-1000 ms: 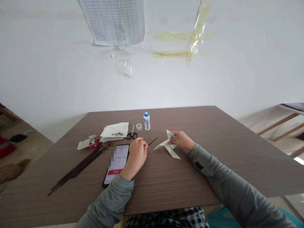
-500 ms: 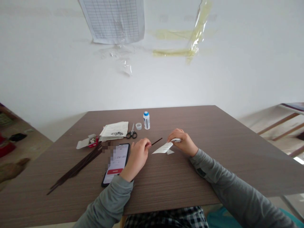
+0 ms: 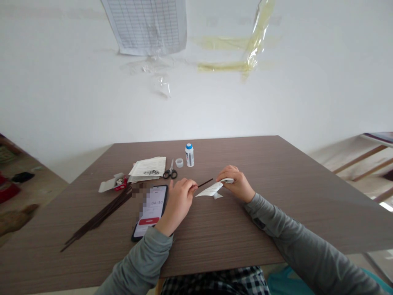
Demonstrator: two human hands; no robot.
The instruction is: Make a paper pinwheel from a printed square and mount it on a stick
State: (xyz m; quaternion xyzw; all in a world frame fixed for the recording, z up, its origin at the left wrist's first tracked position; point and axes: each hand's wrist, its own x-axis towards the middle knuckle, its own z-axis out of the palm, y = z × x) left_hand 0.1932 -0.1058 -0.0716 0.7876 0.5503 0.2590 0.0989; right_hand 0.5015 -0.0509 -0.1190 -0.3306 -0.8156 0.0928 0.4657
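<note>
My left hand (image 3: 181, 200) is closed on a thin dark stick (image 3: 205, 182), which points up and right from the fingertips. In a pinch, my right hand (image 3: 236, 182) holds a folded piece of printed paper (image 3: 211, 190) whose loose end reaches left, below the stick. The stick's tip lies close to the paper; whether they touch I cannot tell. Under my left wrist area, a phone (image 3: 150, 213) showing a timer lies to the left. A bundle of similar dark sticks (image 3: 98, 215) stretches across the table beside it.
Farther back stand a white bottle with a blue cap (image 3: 189, 155) and a small clear cap (image 3: 179, 163). Scissors (image 3: 170, 172), a stack of printed papers (image 3: 149, 169) and an open red box (image 3: 120, 182) lie left of them. The table (image 3: 264, 155) meets a white wall.
My left hand has moved slightly right and up, bringing the stick nearer my right hand. The paper's loose end has shifted a little. The phone's timer went from 04:49 to 04:50.
</note>
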